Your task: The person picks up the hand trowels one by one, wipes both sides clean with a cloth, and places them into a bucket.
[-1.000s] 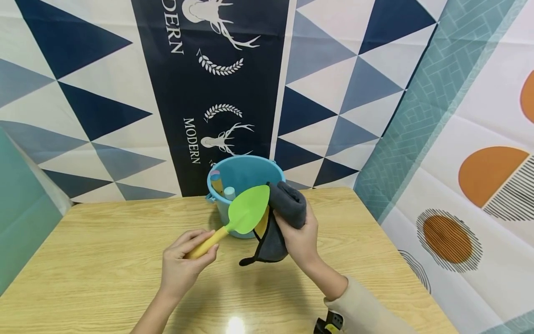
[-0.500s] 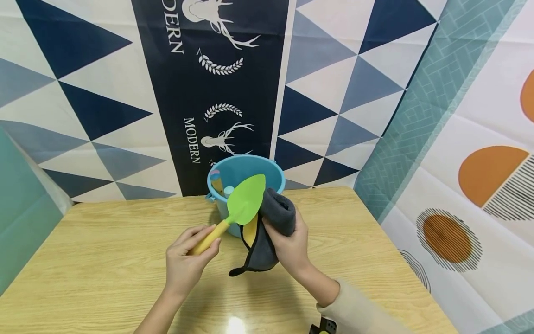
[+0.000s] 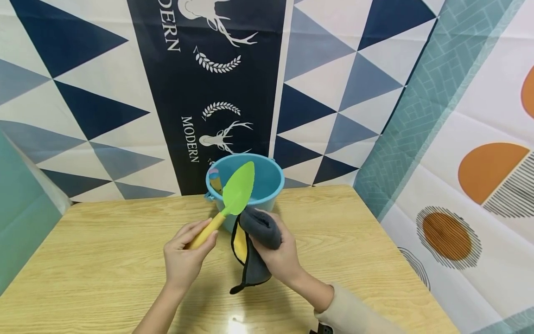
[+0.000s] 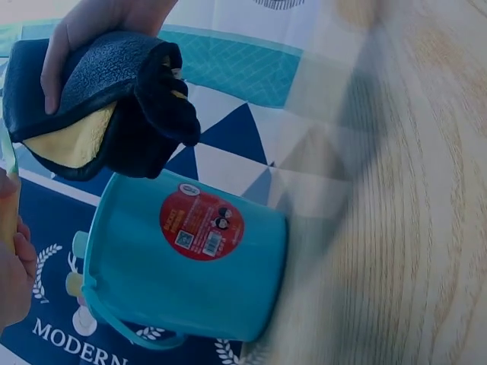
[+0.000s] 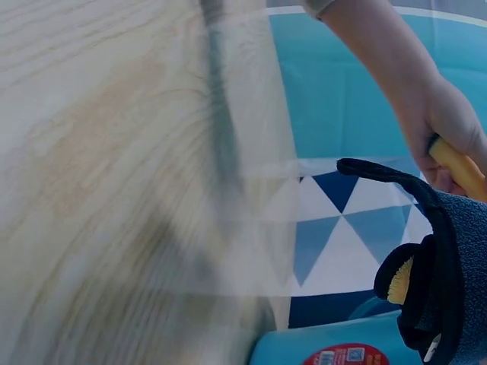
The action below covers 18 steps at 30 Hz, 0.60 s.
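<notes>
My left hand (image 3: 185, 253) grips the yellow handle of a toy shovel (image 3: 238, 189), its green blade tilted up in front of a blue bucket (image 3: 267, 202). In my right hand (image 3: 280, 253) is a folded towel (image 3: 262, 227), dark grey with a yellow side and black edging, one corner loop hanging down. The towel's top lies close by the base of the shovel blade. In the left wrist view the towel (image 4: 99, 106) is bunched above the bucket (image 4: 190, 258), which carries a red label. The right wrist view shows the left hand (image 5: 449, 122) around the yellow handle.
The bucket stands at the back of the wooden table (image 3: 104, 260), against a patterned wall cloth (image 3: 225, 83). Inside the bucket, at its left, are handle ends (image 3: 215, 180) in yellow, blue and pink. A side cloth (image 3: 442, 232) borders the table on the right.
My right hand has moved left and down with the towel. The shovel blade has turned to a narrower angle and shifted up and left, while my left hand has stayed nearly in place.
</notes>
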Available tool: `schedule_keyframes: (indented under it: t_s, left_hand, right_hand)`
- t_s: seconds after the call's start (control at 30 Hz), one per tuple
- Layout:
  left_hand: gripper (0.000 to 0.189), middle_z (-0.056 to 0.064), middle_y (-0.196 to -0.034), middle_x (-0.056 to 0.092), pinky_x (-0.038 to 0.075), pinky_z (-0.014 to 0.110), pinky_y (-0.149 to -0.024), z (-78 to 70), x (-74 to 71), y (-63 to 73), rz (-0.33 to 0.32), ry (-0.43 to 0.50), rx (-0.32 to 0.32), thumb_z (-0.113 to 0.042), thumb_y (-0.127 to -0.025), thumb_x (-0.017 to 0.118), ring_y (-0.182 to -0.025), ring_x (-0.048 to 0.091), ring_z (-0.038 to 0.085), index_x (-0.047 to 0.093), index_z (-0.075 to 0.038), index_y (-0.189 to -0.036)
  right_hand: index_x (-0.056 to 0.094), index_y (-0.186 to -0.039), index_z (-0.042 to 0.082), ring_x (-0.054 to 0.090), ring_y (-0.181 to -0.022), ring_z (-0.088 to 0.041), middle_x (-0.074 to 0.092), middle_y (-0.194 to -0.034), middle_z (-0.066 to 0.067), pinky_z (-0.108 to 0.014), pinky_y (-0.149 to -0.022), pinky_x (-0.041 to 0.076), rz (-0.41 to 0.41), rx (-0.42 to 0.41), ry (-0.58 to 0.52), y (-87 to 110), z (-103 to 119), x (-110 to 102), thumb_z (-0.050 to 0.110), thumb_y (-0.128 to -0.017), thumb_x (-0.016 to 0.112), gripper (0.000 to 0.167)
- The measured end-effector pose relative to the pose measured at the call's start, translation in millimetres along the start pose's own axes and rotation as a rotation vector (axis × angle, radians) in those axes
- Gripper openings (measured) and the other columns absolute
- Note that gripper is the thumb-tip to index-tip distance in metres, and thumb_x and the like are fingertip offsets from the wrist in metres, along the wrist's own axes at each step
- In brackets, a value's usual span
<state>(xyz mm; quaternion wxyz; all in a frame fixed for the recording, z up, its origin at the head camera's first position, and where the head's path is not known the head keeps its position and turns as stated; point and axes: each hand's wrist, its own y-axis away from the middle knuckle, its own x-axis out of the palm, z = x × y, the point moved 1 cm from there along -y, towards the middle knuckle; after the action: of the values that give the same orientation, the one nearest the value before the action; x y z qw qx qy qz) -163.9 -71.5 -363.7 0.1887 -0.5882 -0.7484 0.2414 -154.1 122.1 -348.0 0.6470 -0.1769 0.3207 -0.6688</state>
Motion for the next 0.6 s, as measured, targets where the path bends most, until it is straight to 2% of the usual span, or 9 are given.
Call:
schedule_keyframes:
  t_s: [0.23, 0.33, 0.47, 0.6]
  left_hand:
    - [0.027, -0.011, -0.092, 0.068, 0.050, 0.014, -0.056, -2.2, -0.9, 3.0, 0.016, 0.020, -0.044, 0.006, -0.071, 0.075, -0.081, 0.061, 0.003, 0.073, 0.001, -0.097]
    - [0.028, -0.011, -0.092, 0.068, 0.051, 0.015, -0.058, -3.6, 0.2, 5.0, 0.033, 0.017, -0.057, 0.006, -0.070, 0.076, -0.086, 0.061, 0.003, 0.073, 0.001, -0.097]
    - [0.029, -0.008, -0.094, 0.069, 0.053, 0.016, -0.062, -5.9, 3.2, 7.6, 0.063, 0.013, -0.055, 0.006, -0.069, 0.076, -0.088, 0.061, 0.004, 0.073, -0.001, -0.097]
    - [0.029, -0.007, -0.094, 0.069, 0.052, 0.017, -0.059, -8.3, 6.0, 8.0, 0.065, 0.031, -0.057, 0.005, -0.070, 0.076, -0.083, 0.062, 0.004, 0.073, -0.001, -0.099]
  right_hand:
    - [0.053, -0.127, 0.004, 0.056, -0.110, -0.008, 0.059, -0.120, -0.015, -0.023, -0.094, 0.046, -0.166, 0.085, 0.033, -18.5, 5, -13, -0.003, -0.081, 0.066, 0.048]
    - [0.051, -0.128, 0.002, 0.056, -0.109, -0.007, 0.057, -0.121, -0.016, -0.022, -0.093, 0.047, -0.208, 0.101, 0.018, -27.7, 8, -18, -0.003, -0.082, 0.066, 0.048]
    - [0.051, -0.127, 0.000, 0.056, -0.107, -0.006, 0.057, -0.120, -0.017, -0.022, -0.090, 0.049, -0.211, 0.113, 0.011, -33.0, 10, -18, -0.004, -0.081, 0.066, 0.048]
    - [0.052, -0.126, 0.001, 0.056, -0.106, -0.008, 0.058, -0.118, -0.016, -0.025, -0.089, 0.049, -0.177, 0.139, -0.007, -30.8, 11, -15, -0.003, -0.080, 0.067, 0.049]
